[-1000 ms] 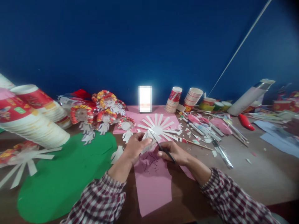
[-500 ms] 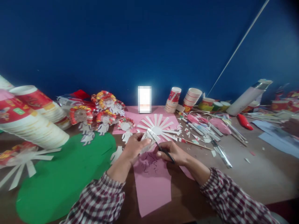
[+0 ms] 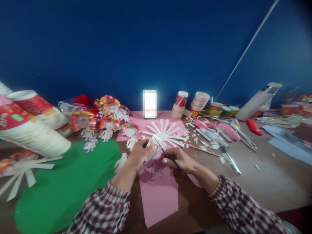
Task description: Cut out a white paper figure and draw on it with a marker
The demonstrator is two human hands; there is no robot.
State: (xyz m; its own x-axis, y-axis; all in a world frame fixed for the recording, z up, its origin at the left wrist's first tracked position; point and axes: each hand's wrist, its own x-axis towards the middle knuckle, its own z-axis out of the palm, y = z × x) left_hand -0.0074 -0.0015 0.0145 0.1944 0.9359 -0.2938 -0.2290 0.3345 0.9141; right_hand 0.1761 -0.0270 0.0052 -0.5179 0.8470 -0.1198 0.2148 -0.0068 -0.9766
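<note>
Between thumb and fingers, my left hand (image 3: 141, 155) grips a piece of white paper (image 3: 151, 150), held up above the table. My right hand (image 3: 179, 160) is closed on scissors (image 3: 172, 158) with dark handles, their blades lying across the white paper. Below both hands rests a pink sheet (image 3: 159, 198) with dark pen marks. Just beyond them a white paper cup cut into rays (image 3: 162, 136) lies spread out. Left of my left hand is a headless white paper figure (image 3: 121, 161), partly covered by my wrist.
Stacked paper cups (image 3: 39, 130) lean at the left beside a green sheet (image 3: 70, 182). Paper lion figures (image 3: 107, 126) cluster behind it. Markers (image 3: 204, 135), paper scraps and a brush (image 3: 206, 150) litter the right. A blurred bright screen (image 3: 150, 104) stands at the back.
The view has shifted very slightly. Both hands keep their hold on the paper and scissors, in nearly the same place.
</note>
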